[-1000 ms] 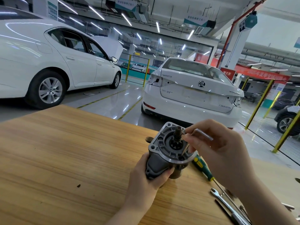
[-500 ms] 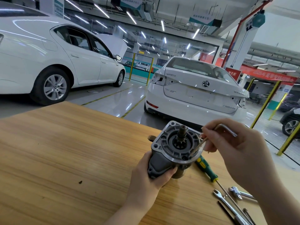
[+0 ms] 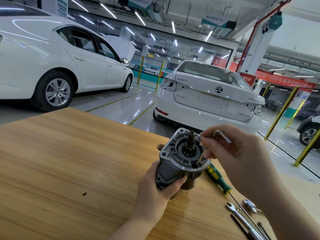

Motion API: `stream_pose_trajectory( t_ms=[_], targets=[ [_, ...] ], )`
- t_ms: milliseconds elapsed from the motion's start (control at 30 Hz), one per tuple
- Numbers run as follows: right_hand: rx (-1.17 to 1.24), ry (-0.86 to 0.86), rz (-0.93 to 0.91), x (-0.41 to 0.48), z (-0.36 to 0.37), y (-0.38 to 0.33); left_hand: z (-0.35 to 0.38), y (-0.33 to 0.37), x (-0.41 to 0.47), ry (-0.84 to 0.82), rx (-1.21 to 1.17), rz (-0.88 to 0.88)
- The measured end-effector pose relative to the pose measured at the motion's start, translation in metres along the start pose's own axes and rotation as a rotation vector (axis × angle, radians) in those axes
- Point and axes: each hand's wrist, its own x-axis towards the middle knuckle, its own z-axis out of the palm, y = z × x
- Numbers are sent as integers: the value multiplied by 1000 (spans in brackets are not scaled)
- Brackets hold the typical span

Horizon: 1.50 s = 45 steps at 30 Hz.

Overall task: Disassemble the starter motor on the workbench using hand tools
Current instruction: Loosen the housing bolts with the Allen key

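The grey starter motor (image 3: 174,163) stands upright on the wooden workbench (image 3: 69,161), its flange face and pinion shaft pointing up. My left hand (image 3: 155,191) grips its dark lower housing from the near side. My right hand (image 3: 230,153) pinches a silver L-shaped hex key (image 3: 220,135), whose long leg slants down to a bolt hole at the flange's near right edge. The key's short bent end sticks out above my fingers.
A green and yellow screwdriver (image 3: 217,179) lies right of the motor. Wrenches (image 3: 239,215) and other small tools lie at the bench's near right corner. Two white cars (image 3: 207,101) are parked on the shop floor beyond the bench's far edge.
My right hand has brought the hex key from above the flange down toward its near right edge, so the tip now reaches a bolt hole. The left hand keeps the same hold.
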Motion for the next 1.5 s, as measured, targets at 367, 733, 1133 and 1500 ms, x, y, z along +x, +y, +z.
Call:
stream_pose_trajectory(
  t_ms=[367,733,1133,1500],
  targets=[
    [175,66,89,-1,17,6,0,0,0,9,16,13],
    [76,-60,-109,0,21,7,1,-2,0,6,2,9],
    [365,40,77,2,13,18,1,-2,2,13,9,-13],
    [243,-138,124,6,13,13,2,2,-2,65,129,16]
  ],
)
